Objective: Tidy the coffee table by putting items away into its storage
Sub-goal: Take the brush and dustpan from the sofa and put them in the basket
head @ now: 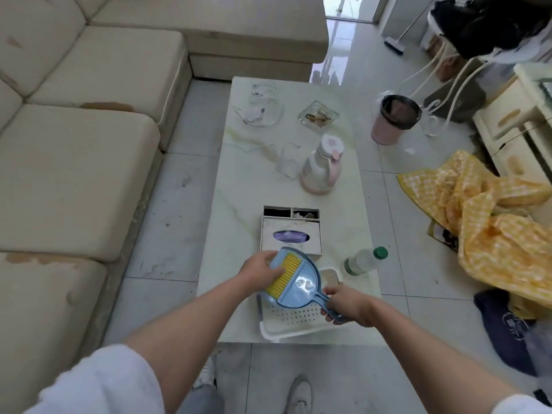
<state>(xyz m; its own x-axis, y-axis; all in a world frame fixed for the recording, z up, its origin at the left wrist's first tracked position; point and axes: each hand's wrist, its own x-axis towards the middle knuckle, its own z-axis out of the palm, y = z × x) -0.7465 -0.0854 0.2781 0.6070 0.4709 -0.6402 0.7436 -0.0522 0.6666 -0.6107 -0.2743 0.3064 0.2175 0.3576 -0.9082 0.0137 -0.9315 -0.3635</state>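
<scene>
Both hands hold a small blue dustpan [301, 286] with a yellow-bristled brush [282, 274] lying in it, above the near end of the white marble coffee table [257, 186]. My left hand [260, 268] grips the brush end at the pan's wide edge. My right hand [348, 304] is closed on the pan's handle. Under them lies a white perforated tray [294, 319]. On the table also stand a tissue box organiser [291, 231], a clear bottle with a green cap [366, 259], a pink-and-white jug [322, 165], a glass ashtray [318, 116] and loose white cables [260, 113].
A beige sectional sofa [74, 159] runs along the left and far side. To the right on the tiled floor are a pink bin with a black liner [394, 119], a yellow checked cloth [490, 216], dark clothing [504, 327] and a cream cabinet [513, 127]. My feet [298, 392] stand at the table's near edge.
</scene>
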